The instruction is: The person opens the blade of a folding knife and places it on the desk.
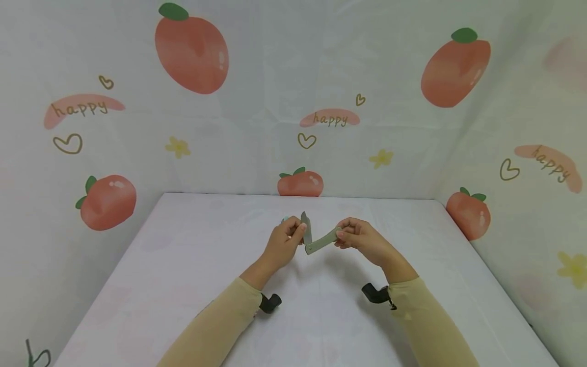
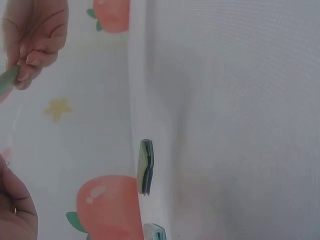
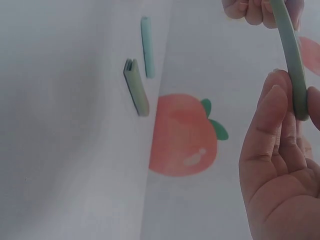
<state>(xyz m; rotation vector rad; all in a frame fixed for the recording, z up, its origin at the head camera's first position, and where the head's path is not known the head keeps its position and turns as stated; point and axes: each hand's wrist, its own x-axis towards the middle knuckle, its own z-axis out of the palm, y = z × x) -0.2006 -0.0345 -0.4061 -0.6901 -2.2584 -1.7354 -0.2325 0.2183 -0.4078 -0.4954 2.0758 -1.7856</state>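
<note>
A green folding knife is held up above the table, partly unfolded, its blade upright and its handle slanting up to the right. My left hand pinches the blade side between thumb and fingers. The handle's far end is held by my right hand; the right wrist view shows fingers and thumb on either side of the curved handle. Part of the left hand shows at the lower left of the left wrist view; its grip is cut off there.
Behind the hands, a folded green knife and a slim teal piece lie on the white table. Only a bit of teal shows past the left hand in the head view. A fruit-print curtain encloses the table.
</note>
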